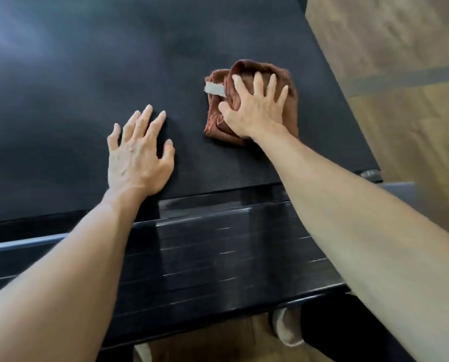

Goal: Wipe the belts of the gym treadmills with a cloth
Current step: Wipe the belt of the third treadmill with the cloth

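Observation:
The black treadmill belt (92, 82) fills most of the view. A bunched brown cloth (291, 111) with a small grey label lies on the belt near its right side. My right hand (254, 108) presses flat on the cloth with fingers spread. My left hand (137, 155) rests on the bare belt to the left of the cloth, fingers spread and slightly bent, holding nothing.
The ribbed black side rail (218, 246) of the treadmill runs below the belt, nearest me. Wooden floor (401, 61) lies to the right. My shoes (286, 327) show on the floor under the rail.

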The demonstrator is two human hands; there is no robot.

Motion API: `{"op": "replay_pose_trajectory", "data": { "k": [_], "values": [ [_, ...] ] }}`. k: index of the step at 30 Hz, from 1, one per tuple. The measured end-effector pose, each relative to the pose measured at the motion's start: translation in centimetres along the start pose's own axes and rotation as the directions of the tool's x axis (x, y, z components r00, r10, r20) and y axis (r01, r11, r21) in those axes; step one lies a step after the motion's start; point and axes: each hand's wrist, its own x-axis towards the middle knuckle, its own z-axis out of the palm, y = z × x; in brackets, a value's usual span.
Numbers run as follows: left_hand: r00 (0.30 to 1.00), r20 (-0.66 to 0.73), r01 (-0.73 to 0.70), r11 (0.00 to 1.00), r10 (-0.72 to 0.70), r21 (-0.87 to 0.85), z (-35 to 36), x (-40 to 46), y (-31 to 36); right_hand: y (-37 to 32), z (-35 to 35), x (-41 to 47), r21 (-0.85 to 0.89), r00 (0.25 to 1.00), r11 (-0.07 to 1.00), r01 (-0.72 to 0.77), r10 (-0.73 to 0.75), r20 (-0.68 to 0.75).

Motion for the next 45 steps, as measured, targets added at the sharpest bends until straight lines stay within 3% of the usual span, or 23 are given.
{"op": "replay_pose_trajectory", "data": {
  "k": [4,6,9,11,14,18,23,25,28,31,36,39,41,45],
  "values": [
    [1.000,-0.003,0.020,1.000,-0.020,0.007,0.1,0.1,0.3,0.1,0.7,-5.0,-0.002,0.978,0.978,0.209,-0.209,-0.016],
    [1.000,-0.011,0.028,1.000,-0.028,0.008,0.0,0.2,0.2,2.4,1.1,-8.2,0.003,0.971,0.973,0.231,-0.230,-0.058],
    [1.000,-0.016,0.027,1.000,-0.027,-0.005,-0.1,0.1,0.3,6.8,1.2,-9.4,-0.010,0.989,1.000,-0.023,0.022,-0.149],
    [1.000,-0.017,0.019,1.000,-0.019,-0.013,-0.1,0.2,0.4,8.2,0.8,-7.2,-0.004,0.974,0.980,-0.201,0.199,-0.106],
    [1.000,-0.017,0.007,1.000,-0.007,-0.003,0.1,0.2,0.4,7.5,-0.3,-2.1,0.011,0.964,0.965,-0.260,0.261,-0.060],
    [1.000,-0.008,0.020,1.000,-0.020,0.008,0.1,0.2,0.4,4.4,-0.6,0.9,0.018,0.996,0.996,-0.092,0.092,-0.017],
    [1.000,-0.017,0.021,1.000,-0.021,0.006,0.0,0.3,0.6,4.5,0.8,-7.9,0.024,0.985,0.988,0.154,-0.152,-0.082],
    [1.000,-0.023,0.017,1.000,-0.017,0.008,0.0,0.3,0.6,6.6,1.3,-10.1,-0.022,0.991,0.998,0.051,-0.053,-0.125],
    [1.000,-0.018,0.012,1.000,-0.012,0.023,0.1,0.3,0.8,8.2,1.0,-8.0,0.007,0.973,0.977,-0.213,0.212,-0.091],
    [1.000,-0.011,0.009,0.999,-0.008,0.032,0.1,0.4,0.8,7.1,0.3,-3.3,0.065,0.951,0.951,-0.302,0.306,-0.053],
    [1.000,-0.008,0.015,0.999,-0.015,0.047,0.1,0.4,0.6,5.0,-0.3,0.9,0.052,0.983,0.983,-0.174,0.177,-0.044],
    [1.000,-0.008,0.017,0.999,-0.016,0.041,0.0,0.3,0.6,4.1,-0.3,-1.7,0.048,0.999,0.999,0.019,-0.018,-0.032],
    [1.000,-0.007,0.016,0.999,-0.016,0.041,-0.1,0.4,0.6,4.5,0.3,-5.5,0.009,0.997,0.998,0.057,-0.057,-0.060],
    [1.000,-0.007,0.018,0.999,-0.018,0.040,-0.1,0.2,0.6,6.8,0.7,-8.2,-0.007,0.955,0.955,-0.298,0.298,-0.010]
  ]
}}
